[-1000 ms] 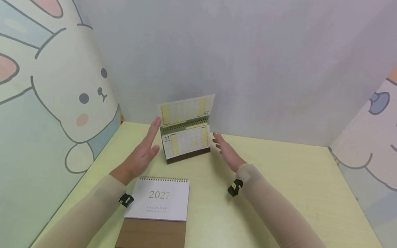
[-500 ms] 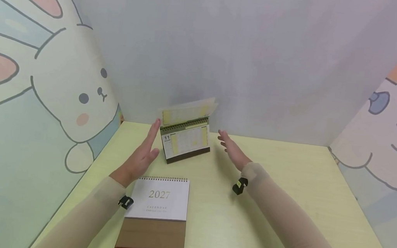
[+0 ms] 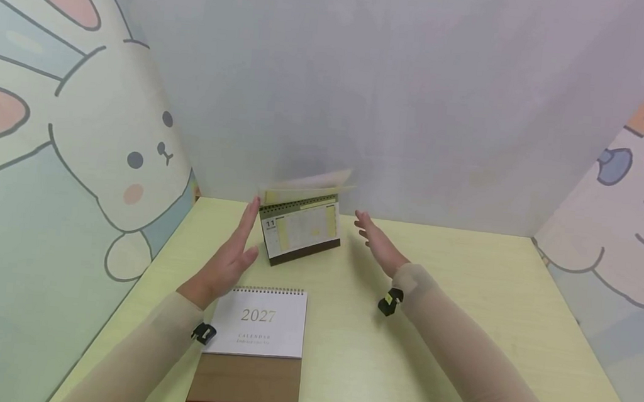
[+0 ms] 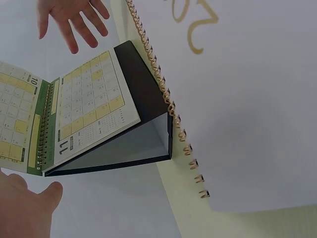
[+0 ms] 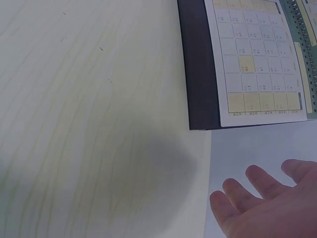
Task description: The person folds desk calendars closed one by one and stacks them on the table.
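Note:
A desk calendar (image 3: 305, 228) stands at the back of the table, its front page showing 11. Above its spiral binding, loose pages (image 3: 312, 184) fan up and backward. My left hand (image 3: 225, 259) is raised along the calendar's left side with straight fingers, the fingertips close to the binding; I cannot tell whether they touch the pages. On the other side my right hand (image 3: 380, 243) hovers apart from the calendar, fingers extended and holding nothing. A second desk calendar (image 3: 258, 322), with 2027 on its white cover, lies flat near my left wrist.
The brown base (image 3: 245, 381) of the lying calendar extends toward the table's front. Behind the standing calendar rises a pale wall (image 3: 417, 139). Side walls printed with a rabbit (image 3: 117, 128) and another cartoon figure bound the pale yellow table (image 3: 489, 315).
The loose pages of the standing calendar have tipped backward and lower. My right hand has drawn slightly to the right, away from the calendar. The left hand has barely moved.

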Tool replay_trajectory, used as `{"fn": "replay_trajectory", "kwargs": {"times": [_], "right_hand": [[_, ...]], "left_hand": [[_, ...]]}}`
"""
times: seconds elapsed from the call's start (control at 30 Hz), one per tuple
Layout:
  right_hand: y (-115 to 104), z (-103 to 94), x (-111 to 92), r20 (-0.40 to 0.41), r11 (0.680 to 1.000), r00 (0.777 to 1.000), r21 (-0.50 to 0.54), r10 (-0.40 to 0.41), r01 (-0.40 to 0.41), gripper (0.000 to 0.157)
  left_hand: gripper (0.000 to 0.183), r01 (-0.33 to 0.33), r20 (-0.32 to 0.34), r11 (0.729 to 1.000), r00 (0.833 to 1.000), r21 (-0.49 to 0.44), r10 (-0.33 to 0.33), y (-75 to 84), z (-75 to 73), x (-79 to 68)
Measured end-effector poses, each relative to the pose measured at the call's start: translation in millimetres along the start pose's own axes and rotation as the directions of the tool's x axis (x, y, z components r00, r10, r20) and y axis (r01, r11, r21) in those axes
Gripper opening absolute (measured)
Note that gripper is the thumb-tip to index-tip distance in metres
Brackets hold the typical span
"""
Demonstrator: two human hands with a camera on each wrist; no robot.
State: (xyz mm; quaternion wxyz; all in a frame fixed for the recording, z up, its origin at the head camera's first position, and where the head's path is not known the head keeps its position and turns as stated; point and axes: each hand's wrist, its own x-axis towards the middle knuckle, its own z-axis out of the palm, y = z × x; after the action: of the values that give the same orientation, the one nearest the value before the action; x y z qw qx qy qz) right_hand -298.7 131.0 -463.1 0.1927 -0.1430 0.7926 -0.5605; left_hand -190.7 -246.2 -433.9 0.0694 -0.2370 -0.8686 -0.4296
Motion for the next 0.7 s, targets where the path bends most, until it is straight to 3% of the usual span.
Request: {"fn": "replay_trajectory", "kwargs": {"times": [0.7], "right_hand": [[0.9, 0.2, -3.0, -0.027, 1.0, 1.0, 0.024, 0.013, -0.012, 0.087]], "left_hand": [[0.093, 0.014, 0.008, 1.0, 1.0, -0.014, -0.014, 2.5, 13.3, -15.3]]}}
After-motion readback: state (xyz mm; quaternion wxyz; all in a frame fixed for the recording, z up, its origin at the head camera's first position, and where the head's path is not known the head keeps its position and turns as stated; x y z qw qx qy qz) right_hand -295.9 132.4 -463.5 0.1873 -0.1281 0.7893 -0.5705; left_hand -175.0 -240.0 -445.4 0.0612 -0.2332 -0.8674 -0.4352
